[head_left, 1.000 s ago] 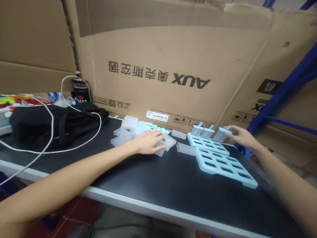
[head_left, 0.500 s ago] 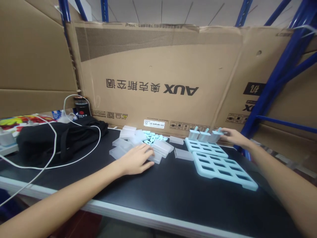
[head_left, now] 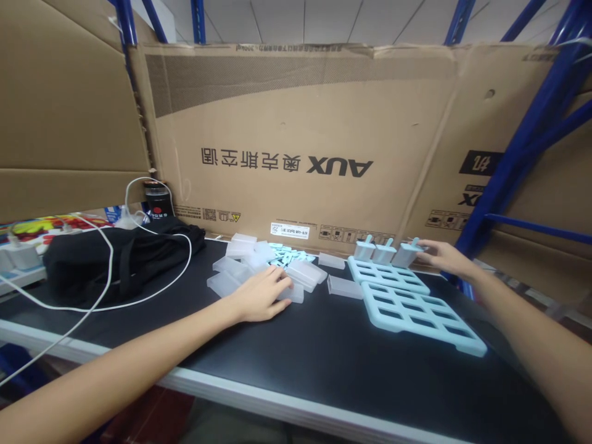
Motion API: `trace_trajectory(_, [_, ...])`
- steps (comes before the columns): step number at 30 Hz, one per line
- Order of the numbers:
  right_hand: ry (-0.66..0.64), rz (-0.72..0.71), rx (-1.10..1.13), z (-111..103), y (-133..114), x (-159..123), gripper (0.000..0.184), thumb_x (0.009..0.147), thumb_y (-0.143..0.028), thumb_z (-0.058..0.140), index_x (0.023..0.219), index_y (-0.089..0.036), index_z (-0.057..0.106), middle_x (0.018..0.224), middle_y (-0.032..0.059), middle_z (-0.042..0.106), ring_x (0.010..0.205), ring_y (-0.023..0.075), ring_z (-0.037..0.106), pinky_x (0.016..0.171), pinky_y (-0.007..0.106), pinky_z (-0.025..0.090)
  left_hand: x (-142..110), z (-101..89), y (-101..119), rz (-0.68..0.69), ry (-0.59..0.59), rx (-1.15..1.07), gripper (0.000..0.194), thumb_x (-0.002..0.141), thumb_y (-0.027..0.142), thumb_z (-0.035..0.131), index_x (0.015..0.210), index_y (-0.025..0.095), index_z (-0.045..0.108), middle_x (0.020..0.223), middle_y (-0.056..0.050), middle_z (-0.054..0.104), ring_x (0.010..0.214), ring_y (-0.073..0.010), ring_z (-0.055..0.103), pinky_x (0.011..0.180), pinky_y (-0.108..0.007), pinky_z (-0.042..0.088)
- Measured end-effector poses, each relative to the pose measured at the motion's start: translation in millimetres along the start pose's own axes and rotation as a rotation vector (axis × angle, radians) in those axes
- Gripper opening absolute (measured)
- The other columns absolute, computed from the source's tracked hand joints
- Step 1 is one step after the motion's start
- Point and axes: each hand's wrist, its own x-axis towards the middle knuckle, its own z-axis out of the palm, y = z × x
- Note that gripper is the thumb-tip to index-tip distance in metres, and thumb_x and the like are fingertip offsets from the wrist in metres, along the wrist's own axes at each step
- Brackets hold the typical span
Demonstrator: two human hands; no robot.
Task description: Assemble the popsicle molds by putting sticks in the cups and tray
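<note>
At the far right of the black tabletop, my right hand point(head_left: 444, 256) is closed at the blue stick top of a popsicle mould point(head_left: 406, 254). This mould stands upright at the back of a light-blue rack point(head_left: 388, 275), beside two more capped moulds point(head_left: 374, 251). My left hand point(head_left: 263, 293) lies low over a pile of translucent mould sleeves point(head_left: 308, 272), thumb apart from the fingers. Its fingertips touch a sleeve and partly hide it. Behind the pile lie several small light-blue stick pieces point(head_left: 290, 254). Two loose sleeves, one nearer point(head_left: 345, 287), lie between pile and rack.
A second light-blue rack point(head_left: 423, 316) with rectangular openings lies in front of the first. On the left are a black bag point(head_left: 115, 262), a looping white cable point(head_left: 187, 262) and a dark jar point(head_left: 158, 200). A cardboard panel point(head_left: 296, 129) stands behind, with blue shelf posts point(head_left: 522, 148) at the right.
The whole view has shifted slightly to the right. Both hands stay at nearly the same places, the right at the popsicle mould, the left over the sleeves.
</note>
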Motion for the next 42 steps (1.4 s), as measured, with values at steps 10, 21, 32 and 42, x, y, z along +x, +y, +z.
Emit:
trace_trajectory(10, [-0.141, -0.027, -0.004, -3, 11, 3, 0.033, 0.077, -0.031, 0.062, 0.104, -0.014, 0.069, 0.119, 0.0154, 0.065, 0.113, 0.0298, 0.059, 0.100, 0.036, 0.041, 7, 4.6, -2, -0.028, -0.004, 0.017, 0.034, 0.092, 0.046, 0.047, 0.113, 0.020, 0.054, 0.109, -0.010, 0.051, 0.102, -0.0272, 0.049, 0.088, -0.040, 0.044])
trace_trajectory(21, [-0.021, -0.090, -0.168, 34, 15, -27, 0.041, 0.083, -0.023, 0.045, 0.119, -0.014, 0.062, 0.135, 0.0164, 0.054, 0.129, 0.0273, 0.047, 0.111, 0.037, 0.033, 11, 5.6, 1, -0.040, 0.017, 0.065, 0.035, 0.092, 0.049, 0.045, 0.108, 0.019, 0.054, 0.109, -0.011, 0.051, 0.101, -0.0279, 0.049, 0.087, -0.042, 0.043])
trace_trajectory(32, [0.028, -0.339, -0.303, 11, -122, -38, 0.036, 0.090, -0.037, 0.041, 0.108, -0.015, 0.064, 0.111, 0.0147, 0.063, 0.108, 0.0286, 0.055, 0.097, 0.042, 0.043, 24, 4.0, -2, -0.006, 0.087, 0.042, 0.040, 0.092, 0.055, 0.042, 0.104, 0.019, 0.057, 0.111, -0.010, 0.055, 0.103, -0.0264, 0.052, 0.090, -0.041, 0.044])
trace_trajectory(42, [-0.490, -0.487, -0.161, 75, -214, -64, 0.052, 0.077, -0.048, 0.065, 0.121, -0.019, 0.060, 0.117, 0.0115, 0.063, 0.106, 0.0297, 0.059, 0.086, 0.040, 0.048, 146, 9.3, -85, -0.263, -0.305, -0.002, 0.018, 0.083, 0.026, 0.063, 0.099, 0.021, 0.070, 0.102, -0.006, 0.070, 0.096, -0.0204, 0.063, 0.084, -0.032, 0.049])
